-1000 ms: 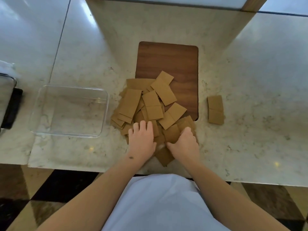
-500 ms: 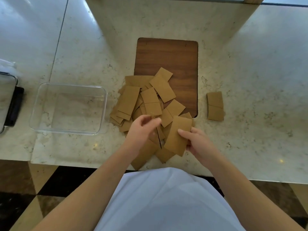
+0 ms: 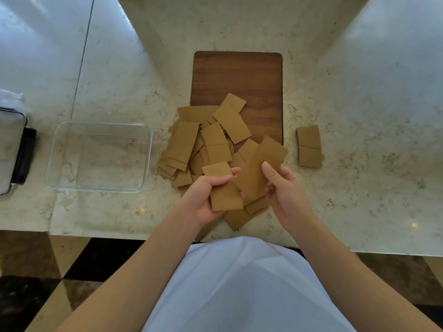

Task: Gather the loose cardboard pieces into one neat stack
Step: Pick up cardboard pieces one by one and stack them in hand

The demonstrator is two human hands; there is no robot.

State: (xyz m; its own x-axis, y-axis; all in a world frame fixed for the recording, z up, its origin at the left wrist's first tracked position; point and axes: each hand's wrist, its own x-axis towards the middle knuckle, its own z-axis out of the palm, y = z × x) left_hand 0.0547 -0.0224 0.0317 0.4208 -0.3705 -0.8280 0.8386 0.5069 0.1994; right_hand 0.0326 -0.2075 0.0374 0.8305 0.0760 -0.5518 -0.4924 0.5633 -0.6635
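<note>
Both hands (image 3: 244,197) raised, fingers curled.

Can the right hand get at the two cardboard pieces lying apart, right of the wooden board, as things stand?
Probably yes, but not freely: the counter between the right hand and the two separate pieces is bare, yet that hand already holds a cardboard piece.

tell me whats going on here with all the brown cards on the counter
A person is gathering flat brown cardboard rectangles. The left hand grips one cardboard piece, and the right hand pinches a longer cardboard piece beside it. Most pieces lie in a loose heap spread over the marble counter and the near end of a dark wooden board. Two more pieces sit apart to the right. A clear plastic tub stands to the left with no cardboard in it.
</note>
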